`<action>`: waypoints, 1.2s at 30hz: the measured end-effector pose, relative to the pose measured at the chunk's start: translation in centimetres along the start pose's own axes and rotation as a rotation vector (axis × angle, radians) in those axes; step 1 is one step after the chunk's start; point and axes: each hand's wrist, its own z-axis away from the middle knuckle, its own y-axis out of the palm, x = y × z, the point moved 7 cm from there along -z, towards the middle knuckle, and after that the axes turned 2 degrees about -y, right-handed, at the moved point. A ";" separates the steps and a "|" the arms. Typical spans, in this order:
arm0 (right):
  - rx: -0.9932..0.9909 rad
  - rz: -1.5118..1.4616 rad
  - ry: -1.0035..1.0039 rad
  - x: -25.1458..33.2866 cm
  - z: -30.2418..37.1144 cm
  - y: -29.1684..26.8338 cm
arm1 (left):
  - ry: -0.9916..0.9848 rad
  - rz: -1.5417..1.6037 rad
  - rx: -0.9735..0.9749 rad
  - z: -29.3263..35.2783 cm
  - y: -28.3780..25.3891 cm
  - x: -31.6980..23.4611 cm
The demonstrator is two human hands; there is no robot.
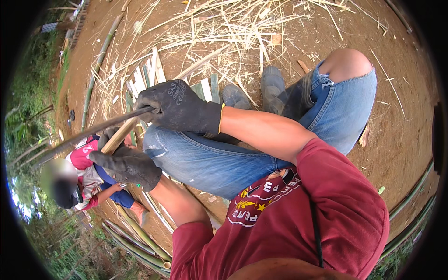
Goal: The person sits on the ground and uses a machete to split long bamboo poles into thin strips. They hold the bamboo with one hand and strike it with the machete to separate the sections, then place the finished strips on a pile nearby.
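Observation:
Both of my hands wear dark work gloves. My right hand is closed in a fist around the near end of a long, narrow dark blade, which points out to the left. Below it, my left hand grips a pale split bamboo strip between thumb and fingers. The blade crosses just above the strip; whether they touch I cannot tell. The strip runs behind my right hand, and its other part seems to come out above the fist. My left thigh, in blue jeans, lies under both forearms.
Several cut bamboo pieces lie beyond my right hand. Thin shavings cover the dirt ahead. Another person sits close by at the left. Bamboo poles lie at the lower left, and a green pole lies farther off.

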 end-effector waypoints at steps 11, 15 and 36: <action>0.220 0.426 0.220 0.0 1.6 1.6 | -0.349 0.856 -0.051 -2.1 2.6 2.5; 0.221 0.487 0.300 -0.7 4.4 2.0 | -0.371 0.964 -0.059 -2.6 3.5 2.2; 0.434 0.638 0.425 -3.6 5.4 1.1 | -0.431 0.909 -0.088 -2.8 4.6 0.7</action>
